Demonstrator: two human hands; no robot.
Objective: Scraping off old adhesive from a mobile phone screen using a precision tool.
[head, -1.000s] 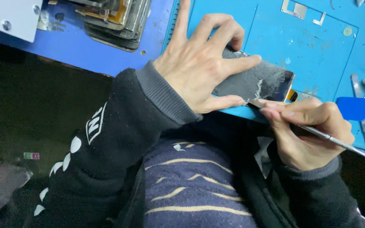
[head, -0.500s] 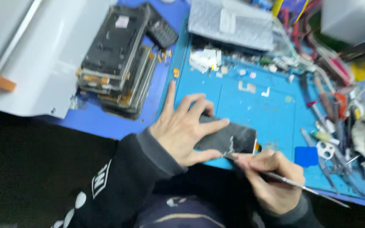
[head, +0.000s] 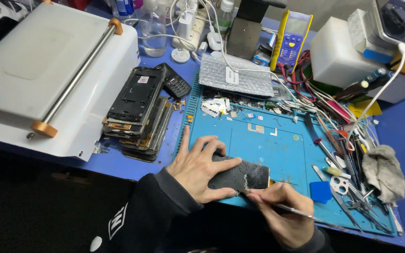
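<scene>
cracked phone screen pinned and pried at the mat's near edge

at the far left a white machine with a metal roller bar is seen on the blue worktop, and just beside it a stack of stripped phone frames is piled. the cracked phone panel is found on the blue repair mat, at its near edge; it is dark, flat and rectangular, a pale jagged crack is shown across its middle, and an orange glint is seen at its right end.

compared with the frame half a second earlier, much more of the worktop is taken in and the picture is sharper, while the panel and both hands are kept in the same arrangement.

the left hand is laid flat over the panel's left half, fingers spread, the thumb pressed along its near side; its grip is a pressing hold, not a closed one. the right hand is closed narrowly around a thin metal tool, pen-fashion, its tip set at the panel's near edge by the crack. at the far right, tweezers and scissors and a grey rag are seen.
</scene>
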